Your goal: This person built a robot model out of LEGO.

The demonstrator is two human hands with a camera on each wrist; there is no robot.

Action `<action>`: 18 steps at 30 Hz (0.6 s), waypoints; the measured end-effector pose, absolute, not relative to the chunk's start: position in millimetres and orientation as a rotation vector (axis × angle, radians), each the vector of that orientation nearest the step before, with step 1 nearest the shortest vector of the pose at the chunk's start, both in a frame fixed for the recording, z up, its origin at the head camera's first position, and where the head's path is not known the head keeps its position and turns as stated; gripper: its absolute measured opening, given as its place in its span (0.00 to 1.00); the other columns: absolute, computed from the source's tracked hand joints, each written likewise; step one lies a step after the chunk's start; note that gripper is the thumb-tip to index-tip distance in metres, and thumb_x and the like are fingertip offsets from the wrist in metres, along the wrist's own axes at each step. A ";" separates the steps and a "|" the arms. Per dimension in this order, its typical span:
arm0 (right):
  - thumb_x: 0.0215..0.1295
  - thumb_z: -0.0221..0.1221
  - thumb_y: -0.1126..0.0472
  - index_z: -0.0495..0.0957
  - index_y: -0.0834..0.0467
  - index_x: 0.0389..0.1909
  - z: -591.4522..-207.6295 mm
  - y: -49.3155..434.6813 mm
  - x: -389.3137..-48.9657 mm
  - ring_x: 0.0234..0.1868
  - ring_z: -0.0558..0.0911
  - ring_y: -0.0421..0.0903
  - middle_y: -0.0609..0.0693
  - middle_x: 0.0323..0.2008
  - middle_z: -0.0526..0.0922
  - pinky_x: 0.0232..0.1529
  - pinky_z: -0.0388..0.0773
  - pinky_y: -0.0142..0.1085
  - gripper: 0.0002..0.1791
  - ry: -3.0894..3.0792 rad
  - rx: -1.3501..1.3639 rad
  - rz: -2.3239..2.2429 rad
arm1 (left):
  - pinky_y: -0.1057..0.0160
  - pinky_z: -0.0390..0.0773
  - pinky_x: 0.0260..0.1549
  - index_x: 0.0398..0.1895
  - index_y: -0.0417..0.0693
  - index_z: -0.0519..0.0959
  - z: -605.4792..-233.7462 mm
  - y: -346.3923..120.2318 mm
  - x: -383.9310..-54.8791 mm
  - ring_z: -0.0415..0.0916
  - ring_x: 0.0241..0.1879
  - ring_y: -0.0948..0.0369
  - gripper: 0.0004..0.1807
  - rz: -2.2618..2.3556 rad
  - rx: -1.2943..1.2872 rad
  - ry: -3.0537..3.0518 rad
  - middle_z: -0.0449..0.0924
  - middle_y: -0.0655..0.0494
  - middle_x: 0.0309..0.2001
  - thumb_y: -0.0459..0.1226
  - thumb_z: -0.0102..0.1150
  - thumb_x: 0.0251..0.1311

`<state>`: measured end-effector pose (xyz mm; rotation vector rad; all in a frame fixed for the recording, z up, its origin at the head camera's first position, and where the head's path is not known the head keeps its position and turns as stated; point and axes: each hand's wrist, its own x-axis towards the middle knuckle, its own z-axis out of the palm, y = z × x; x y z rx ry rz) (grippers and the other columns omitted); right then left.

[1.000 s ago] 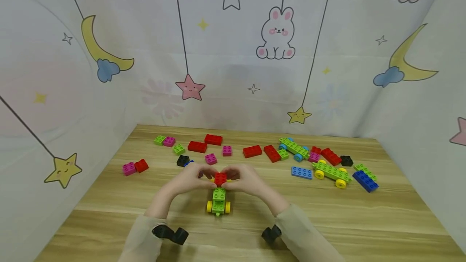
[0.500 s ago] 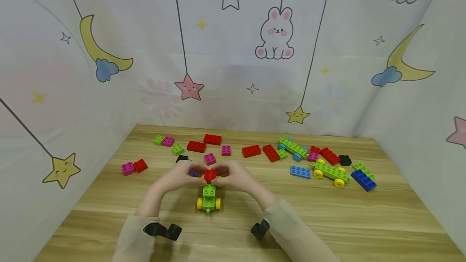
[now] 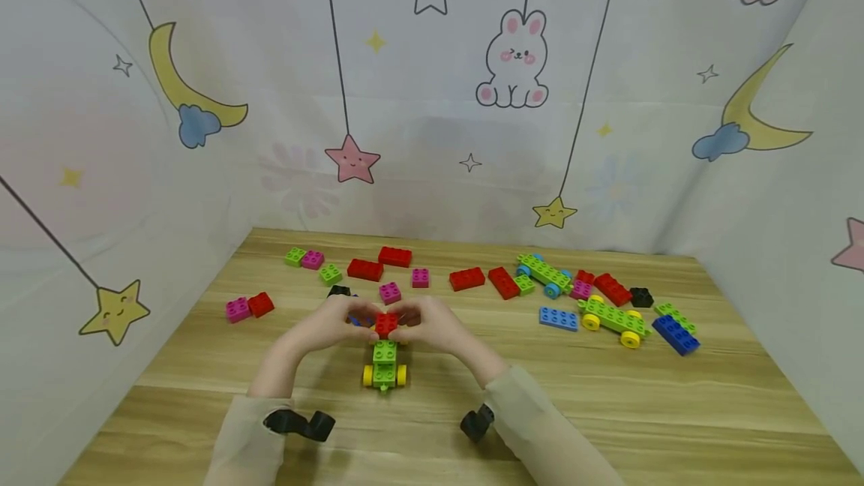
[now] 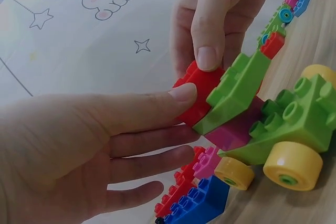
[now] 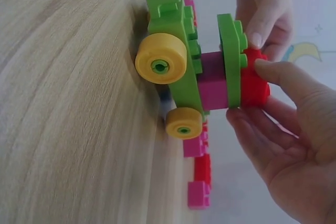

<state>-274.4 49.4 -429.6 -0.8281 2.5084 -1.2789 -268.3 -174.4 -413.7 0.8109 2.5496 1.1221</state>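
Note:
A red brick (image 3: 386, 325) is pinched from both sides by my left hand (image 3: 331, 327) and my right hand (image 3: 432, 327). In the left wrist view, both thumbs press on the red brick (image 4: 202, 92). It sits on a green plate-like brick (image 5: 229, 59) with a slanted end, stacked on a magenta brick (image 5: 214, 81). Below them is a green wheeled base (image 3: 385, 375) with yellow wheels (image 5: 161, 59), standing on the table. My fingers hide the far part of the toy car in the head view.
Loose red, magenta, green and black bricks lie along the back of the table (image 3: 540, 411). A dark blue brick (image 4: 197, 203) is behind the left hand. Two more green wheeled bases (image 3: 613, 319) and a light blue brick (image 3: 558, 319) are at the right.
Both hands and the toy car have shifted a little to the left, mostly in the first half second. The grip on the red brick looks the same, and the loose bricks stay put.

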 end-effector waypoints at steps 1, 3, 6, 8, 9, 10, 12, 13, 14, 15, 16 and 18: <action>0.61 0.67 0.60 0.80 0.62 0.55 -429.6 49.1 -274.3 0.47 0.86 0.49 0.56 0.49 0.85 0.49 0.83 0.38 0.21 2.512 -0.829 -1.275 | 0.58 0.81 0.44 0.51 0.41 0.81 -414.1 -174.3 -268.5 0.80 0.45 0.53 0.18 1.119 0.807 2.552 0.84 0.50 0.45 0.40 0.67 0.59; 0.61 0.67 0.60 0.81 0.62 0.54 -430.3 48.8 -274.8 0.46 0.86 0.49 0.56 0.48 0.85 0.48 0.83 0.37 0.21 2.522 -0.834 -1.264 | 0.58 0.81 0.44 0.51 0.40 0.81 -414.7 -174.2 -268.7 0.80 0.45 0.54 0.19 1.112 0.807 2.553 0.84 0.49 0.45 0.40 0.67 0.59; 0.61 0.67 0.60 0.81 0.62 0.54 -431.1 48.3 -275.6 0.46 0.86 0.49 0.56 0.48 0.85 0.47 0.83 0.36 0.21 2.531 -0.840 -1.255 | 0.58 0.82 0.44 0.51 0.39 0.81 -415.0 -174.1 -269.1 0.80 0.45 0.55 0.19 1.107 0.808 2.551 0.84 0.49 0.45 0.40 0.66 0.60; 0.60 0.67 0.60 0.80 0.63 0.55 -430.8 48.3 -275.4 0.46 0.86 0.49 0.56 0.48 0.85 0.47 0.83 0.36 0.22 2.527 -0.833 -1.257 | 0.58 0.82 0.44 0.51 0.39 0.81 -414.5 -173.9 -269.2 0.80 0.44 0.55 0.19 1.107 0.802 2.546 0.84 0.48 0.45 0.40 0.66 0.60; 0.60 0.67 0.60 0.80 0.63 0.55 -430.5 48.4 -275.1 0.46 0.85 0.49 0.56 0.48 0.85 0.48 0.83 0.36 0.22 2.525 -0.825 -1.259 | 0.57 0.82 0.44 0.51 0.39 0.81 -414.1 -173.9 -269.2 0.80 0.44 0.55 0.19 1.109 0.799 2.542 0.84 0.48 0.45 0.39 0.66 0.60; 0.60 0.67 0.60 0.79 0.63 0.56 -430.3 48.4 -274.9 0.46 0.85 0.49 0.56 0.49 0.85 0.48 0.83 0.37 0.22 2.521 -0.817 -1.262 | 0.57 0.82 0.44 0.51 0.39 0.81 -413.8 -173.9 -269.2 0.80 0.44 0.55 0.19 1.109 0.798 2.541 0.84 0.48 0.45 0.39 0.66 0.60; 0.60 0.67 0.61 0.79 0.63 0.57 -429.7 48.5 -274.3 0.47 0.85 0.50 0.56 0.49 0.85 0.49 0.83 0.37 0.23 2.513 -0.803 -1.267 | 0.57 0.81 0.44 0.51 0.38 0.81 -413.0 -173.9 -269.0 0.80 0.44 0.54 0.19 1.111 0.795 2.538 0.84 0.47 0.45 0.39 0.66 0.60; 0.60 0.67 0.61 0.78 0.63 0.57 -429.6 48.6 -274.3 0.47 0.85 0.50 0.57 0.49 0.85 0.49 0.83 0.38 0.23 2.510 -0.799 -1.269 | 0.57 0.81 0.44 0.51 0.38 0.81 -412.9 -174.1 -268.9 0.80 0.44 0.54 0.19 1.107 0.796 2.539 0.84 0.47 0.45 0.39 0.66 0.60; 0.61 0.67 0.61 0.78 0.63 0.57 -429.6 48.6 -274.2 0.47 0.85 0.50 0.57 0.49 0.84 0.49 0.83 0.38 0.24 2.508 -0.796 -1.271 | 0.57 0.81 0.44 0.52 0.38 0.81 -412.9 -174.4 -268.8 0.80 0.44 0.54 0.19 1.107 0.800 2.539 0.84 0.47 0.45 0.39 0.67 0.60; 0.61 0.67 0.61 0.78 0.63 0.57 -429.7 48.8 -274.2 0.48 0.85 0.51 0.57 0.50 0.84 0.50 0.83 0.38 0.24 2.504 -0.793 -1.276 | 0.56 0.81 0.44 0.52 0.39 0.80 -412.8 -174.3 -268.7 0.80 0.45 0.53 0.20 1.109 0.803 2.541 0.84 0.47 0.46 0.40 0.67 0.59; 0.61 0.67 0.61 0.78 0.63 0.57 -429.7 49.1 -274.1 0.48 0.85 0.51 0.57 0.50 0.84 0.50 0.82 0.38 0.24 2.499 -0.792 -1.281 | 0.56 0.82 0.45 0.52 0.39 0.80 -413.0 -174.3 -268.7 0.80 0.45 0.53 0.21 1.109 0.808 2.544 0.84 0.47 0.46 0.40 0.67 0.59; 0.61 0.66 0.61 0.77 0.63 0.58 -429.5 50.3 -273.8 0.49 0.84 0.53 0.58 0.51 0.83 0.51 0.82 0.40 0.24 2.484 -0.789 -1.296 | 0.53 0.82 0.47 0.54 0.39 0.80 -413.5 -174.0 -268.5 0.80 0.46 0.51 0.22 1.118 0.814 2.548 0.84 0.46 0.48 0.41 0.68 0.58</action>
